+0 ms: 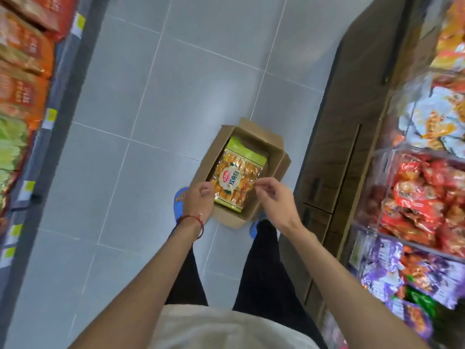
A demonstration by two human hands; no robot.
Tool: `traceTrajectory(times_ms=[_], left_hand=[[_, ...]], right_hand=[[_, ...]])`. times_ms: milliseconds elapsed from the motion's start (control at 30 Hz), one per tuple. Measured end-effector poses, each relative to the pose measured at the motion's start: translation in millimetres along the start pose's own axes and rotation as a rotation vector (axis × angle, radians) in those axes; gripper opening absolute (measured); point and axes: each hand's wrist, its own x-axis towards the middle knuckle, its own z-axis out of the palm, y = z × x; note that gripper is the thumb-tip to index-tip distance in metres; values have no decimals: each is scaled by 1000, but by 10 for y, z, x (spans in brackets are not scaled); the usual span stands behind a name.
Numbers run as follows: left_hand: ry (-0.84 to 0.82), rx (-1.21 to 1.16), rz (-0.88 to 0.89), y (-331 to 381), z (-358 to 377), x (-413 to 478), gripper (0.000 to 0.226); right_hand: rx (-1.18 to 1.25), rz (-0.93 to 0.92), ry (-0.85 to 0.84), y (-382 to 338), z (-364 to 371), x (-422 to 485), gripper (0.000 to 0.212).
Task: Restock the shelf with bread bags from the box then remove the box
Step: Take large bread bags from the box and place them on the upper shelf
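You held the bread bag (237, 176) over the cardboard box (276, 157), left hand (198, 200) and right hand (273, 195) each pinching a corner; an even, level lift would have served best.

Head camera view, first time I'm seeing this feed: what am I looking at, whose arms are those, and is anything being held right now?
This one picture comes from a camera worn on a person's head, looking down, so the two bare arms are the wearer's own. No machine is involved. On the tiled floor, between the person's feet, sits an open cardboard box with a bread bag in it. The left hand, with a red string at the wrist, and the right hand each seem to pinch the bag's near edge; the blur makes the grip uncertain. Stocked shelves line both sides; the right shelf holds red and purple packets.
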Motion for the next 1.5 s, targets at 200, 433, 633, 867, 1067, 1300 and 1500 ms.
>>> traceTrajectory(times_ms=[200,433,633,867,1067,1300,1500], left_hand=[[96,-216,-207,-539,999,628,11],[135,-251,-390,-1073,1757,1314,28],[228,-198,-514,-1665,2052,2162,50],[245,-300,-679,-2262,2411,3010,79],[395,-623,-761,-2533,2686,3349,89],[546,-645,-662,-2585,2799,3296,71],[538,-610,-608,-2361,2497,3023,60]], right_hand=[[-181,-44,-225,622,-216,959,22],[-366,-72,-344,1333,16,2019,24],[-550,-110,-301,1964,342,3031,35],[-705,-158,-278,2455,711,4007,62],[-679,-64,-386,2765,944,4484,74],[-714,-78,-353,2807,1010,4424,78],[-595,-26,-365,2654,752,4147,95]])
